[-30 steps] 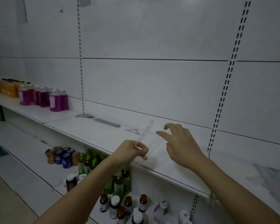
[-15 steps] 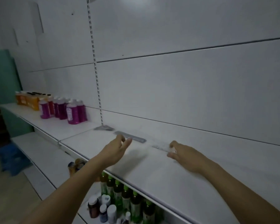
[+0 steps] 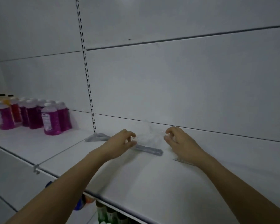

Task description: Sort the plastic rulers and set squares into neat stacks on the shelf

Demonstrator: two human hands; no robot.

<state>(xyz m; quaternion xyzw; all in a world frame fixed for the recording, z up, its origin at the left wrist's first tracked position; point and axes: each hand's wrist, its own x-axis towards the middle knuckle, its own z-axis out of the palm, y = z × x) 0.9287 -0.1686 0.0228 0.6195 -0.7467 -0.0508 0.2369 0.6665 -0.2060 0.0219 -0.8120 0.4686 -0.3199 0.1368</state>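
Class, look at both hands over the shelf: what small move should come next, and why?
Probably lower the clear piece, blurred, held between the left hand and right hand, onto the stack it matches. It hangs above the shelf, over the ruler stack. Its shape is too blurred to tell which stack that is.

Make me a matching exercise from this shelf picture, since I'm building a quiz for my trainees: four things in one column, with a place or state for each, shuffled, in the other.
Things:
1. purple bottles
2. grey ruler stack
3. clear set square
4. green-capped bottles

Places or states:
A. on the shelf below, at the bottom edge
B. raised between both hands
C. standing at the far left of the shelf
D. lying flat, partly under the left hand

Pairs: 1-C, 2-D, 3-B, 4-A
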